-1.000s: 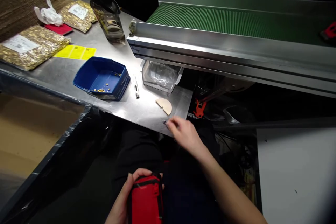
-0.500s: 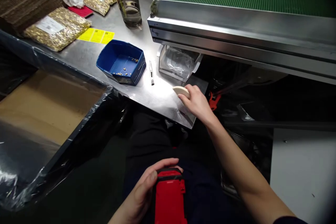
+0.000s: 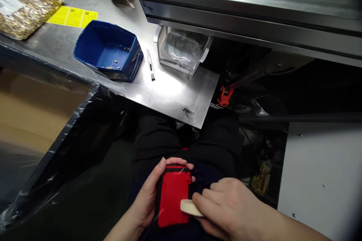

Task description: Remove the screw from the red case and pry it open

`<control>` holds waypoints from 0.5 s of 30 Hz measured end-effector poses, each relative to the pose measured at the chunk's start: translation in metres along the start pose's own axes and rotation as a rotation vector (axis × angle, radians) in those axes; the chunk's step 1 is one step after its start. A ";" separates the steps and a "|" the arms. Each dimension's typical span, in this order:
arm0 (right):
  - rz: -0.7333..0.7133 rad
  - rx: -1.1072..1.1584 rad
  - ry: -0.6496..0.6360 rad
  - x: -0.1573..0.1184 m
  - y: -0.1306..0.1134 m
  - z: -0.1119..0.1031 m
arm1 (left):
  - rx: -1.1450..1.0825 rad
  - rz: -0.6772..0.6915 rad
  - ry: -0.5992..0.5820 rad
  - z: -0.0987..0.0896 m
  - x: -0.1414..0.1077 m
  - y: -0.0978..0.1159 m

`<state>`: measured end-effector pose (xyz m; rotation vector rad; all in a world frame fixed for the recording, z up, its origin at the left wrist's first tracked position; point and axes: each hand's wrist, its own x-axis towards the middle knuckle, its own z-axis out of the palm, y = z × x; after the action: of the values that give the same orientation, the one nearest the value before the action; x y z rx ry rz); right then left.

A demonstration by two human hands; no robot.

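Note:
Above my lap, my left hand (image 3: 149, 192) is wrapped round a flat red rectangular block with black edges (image 3: 173, 196). My right hand (image 3: 226, 205) grips a pale, rounded, flat scraper-like piece (image 3: 190, 208). Its tip lies over the lower right of the red face; whether it touches cannot be made out. On the metal table ahead are a white utility knife (image 3: 151, 66), a small pair of nail clippers or similar metal tool (image 3: 186, 111) near the corner, and a blue bin (image 3: 135, 60) with several small brass-coloured parts inside.
A clear-plastic-filled grey bin (image 3: 158, 41) sits under the conveyor's metal rail (image 3: 226, 19). Yellow labels (image 3: 73, 17) and a bag of brass-coloured parts (image 3: 31, 3) lie at left. A plastic-lined box (image 3: 82, 113) stands below the table's left edge. An orange clamp-like thing (image 3: 224, 96) hangs at right.
My right hand has brought the pale piece from the table corner down to the red block. The view has tilted downward. My left hand still holds the block, now more fully in sight.

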<state>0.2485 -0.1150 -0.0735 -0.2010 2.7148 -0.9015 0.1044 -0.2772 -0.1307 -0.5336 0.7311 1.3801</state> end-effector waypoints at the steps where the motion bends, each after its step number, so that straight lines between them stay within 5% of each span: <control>1: -0.019 -0.039 0.019 0.001 -0.001 0.002 | 0.048 -0.005 0.034 0.002 0.001 -0.001; 6: -0.060 -0.070 0.072 0.006 0.004 -0.001 | 0.147 -0.025 0.148 0.006 0.005 -0.005; 15: -0.022 -0.024 0.005 0.002 0.001 0.000 | 0.195 -0.012 0.153 0.001 0.001 -0.011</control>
<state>0.2461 -0.1144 -0.0746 -0.2336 2.7343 -0.8774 0.1157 -0.2774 -0.1319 -0.4919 0.9740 1.2502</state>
